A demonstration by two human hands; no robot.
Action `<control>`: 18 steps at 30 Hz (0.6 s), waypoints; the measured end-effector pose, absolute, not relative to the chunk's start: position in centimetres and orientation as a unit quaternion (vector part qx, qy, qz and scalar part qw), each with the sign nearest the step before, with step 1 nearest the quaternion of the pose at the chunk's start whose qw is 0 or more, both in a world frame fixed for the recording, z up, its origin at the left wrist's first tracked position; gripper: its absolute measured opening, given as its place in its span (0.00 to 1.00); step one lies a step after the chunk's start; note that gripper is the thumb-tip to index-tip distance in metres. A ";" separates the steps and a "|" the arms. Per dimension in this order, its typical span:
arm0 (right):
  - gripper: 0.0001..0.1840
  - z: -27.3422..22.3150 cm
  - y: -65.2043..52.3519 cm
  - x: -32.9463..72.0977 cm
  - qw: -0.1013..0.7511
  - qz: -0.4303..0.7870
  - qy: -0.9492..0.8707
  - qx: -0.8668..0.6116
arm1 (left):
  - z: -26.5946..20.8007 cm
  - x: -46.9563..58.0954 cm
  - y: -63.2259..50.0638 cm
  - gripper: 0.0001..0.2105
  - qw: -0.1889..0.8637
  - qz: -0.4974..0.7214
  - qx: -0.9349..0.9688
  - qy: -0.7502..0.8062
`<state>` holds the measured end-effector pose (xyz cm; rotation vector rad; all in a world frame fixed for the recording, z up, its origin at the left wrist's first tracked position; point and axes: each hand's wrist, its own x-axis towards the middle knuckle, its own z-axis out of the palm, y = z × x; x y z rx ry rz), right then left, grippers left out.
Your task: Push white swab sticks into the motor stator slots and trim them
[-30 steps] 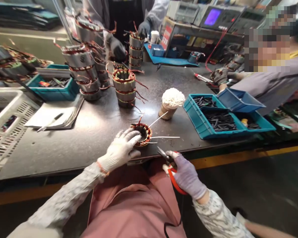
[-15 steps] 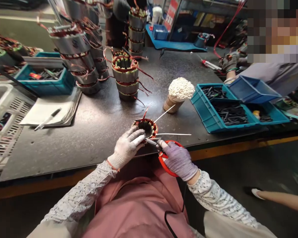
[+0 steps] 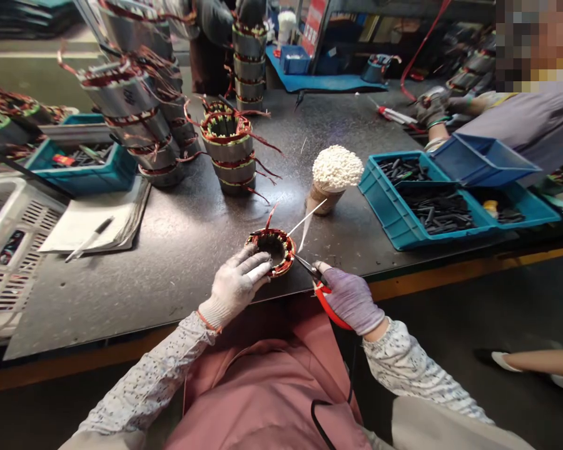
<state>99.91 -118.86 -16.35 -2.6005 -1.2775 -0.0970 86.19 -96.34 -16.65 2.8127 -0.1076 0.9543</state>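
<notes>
A small wound motor stator (image 3: 289,262) with red and black windings sits at the table's front edge. My left hand (image 3: 239,278), in a white glove, grips its near left rim with fingertips over the opening. My right hand (image 3: 354,300), in a purple glove, holds red-handled scissors (image 3: 326,305). Their blades touch the stator's right side. A thin white cord (image 3: 309,215) sticks out from the stator's upper right. Beside it, a blurred white strip (image 3: 305,231) hangs above the blades. A red lead (image 3: 271,215) rises from the far rim.
A brown holder (image 3: 326,201) packed with white cords stands behind the scissors. Teal bins (image 3: 394,222) of black pieces lie to the right. Stacked stators (image 3: 234,162) stand further back. At left are a notepad (image 3: 94,212) and a white crate (image 3: 32,219). A co-worker's gloved hand (image 3: 431,106) is at far right.
The scissors have moved from the stator's near side to its right side. The cord that stretched out to the right is gone from there; a blurred white strip now shows above the blades.
</notes>
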 end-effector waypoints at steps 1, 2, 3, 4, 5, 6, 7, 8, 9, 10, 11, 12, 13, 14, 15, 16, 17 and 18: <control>0.22 -16.3 -118.9 100.2 0.132 -0.021 -0.435 -0.890 | -16.5 86.1 -96.3 0.09 0.083 0.322 0.942 -0.041; 0.21 -16.2 -118.9 100.6 0.138 -0.006 -0.427 -0.894 | -16.3 85.9 -96.2 0.08 0.082 0.322 0.942 -0.048; 0.21 -16.0 -118.7 101.0 0.139 0.015 -0.417 -0.898 | -16.1 85.8 -96.0 0.08 0.081 0.320 0.942 -0.053; 0.22 -15.7 -118.5 101.4 0.135 0.040 -0.408 -0.902 | -15.9 85.5 -95.9 0.08 0.079 0.318 0.943 -0.058; 0.24 -15.3 -118.1 101.7 0.128 0.068 -0.403 -0.904 | -15.8 85.3 -95.7 0.08 0.076 0.316 0.944 -0.061; 0.26 -14.9 -117.6 102.0 0.123 0.097 -0.404 -0.901 | -15.8 85.1 -95.6 0.08 0.075 0.314 0.944 -0.062; 0.28 -14.4 -117.0 102.2 0.119 0.122 -0.407 -0.898 | -15.7 84.9 -95.5 0.08 0.074 0.312 0.945 -0.061; 0.29 -14.0 -116.5 102.3 0.115 0.142 -0.409 -0.894 | -15.7 84.7 -95.4 0.08 0.074 0.310 0.946 -0.060; 0.29 -13.7 -116.0 102.3 0.110 0.154 -0.408 -0.893 | -15.8 84.6 -95.4 0.08 0.075 0.308 0.947 -0.059; 0.29 -13.4 -115.5 102.2 0.103 0.159 -0.405 -0.894 | -15.8 84.5 -95.3 0.08 0.077 0.306 0.947 -0.058; 0.29 -13.2 -115.2 102.1 0.094 0.158 -0.400 -0.898 | -15.8 84.4 -95.3 0.07 0.078 0.305 0.947 -0.058; 0.29 -13.1 -115.0 101.9 0.083 0.151 -0.395 -0.902 | -15.8 84.4 -95.3 0.07 0.079 0.305 0.947 -0.059; 0.29 -13.0 -114.9 101.7 0.072 0.141 -0.392 -0.906 | -15.8 84.5 -95.3 0.08 0.079 0.304 0.948 -0.060; 0.29 -13.0 -114.8 101.5 0.063 0.132 -0.393 -0.908 | -15.8 84.5 -95.2 0.08 0.079 0.303 0.948 -0.061; 0.29 -13.0 -114.9 101.4 0.056 0.124 -0.395 -0.908 | -15.7 84.6 -95.2 0.08 0.080 0.302 0.948 -0.064; 0.29 -13.1 -114.9 101.4 0.052 0.119 -0.398 -0.908 | -15.7 84.6 -95.2 0.08 0.080 0.300 0.948 -0.066; 0.29 -13.2 -115.0 101.4 0.051 0.116 -0.401 -0.907 | -15.6 84.7 -95.2 0.08 0.080 0.297 0.949 -0.068; 0.29 -13.3 -115.0 101.5 0.054 0.117 -0.403 -0.906 | -15.6 84.7 -95.2 0.08 0.079 0.294 0.950 -0.068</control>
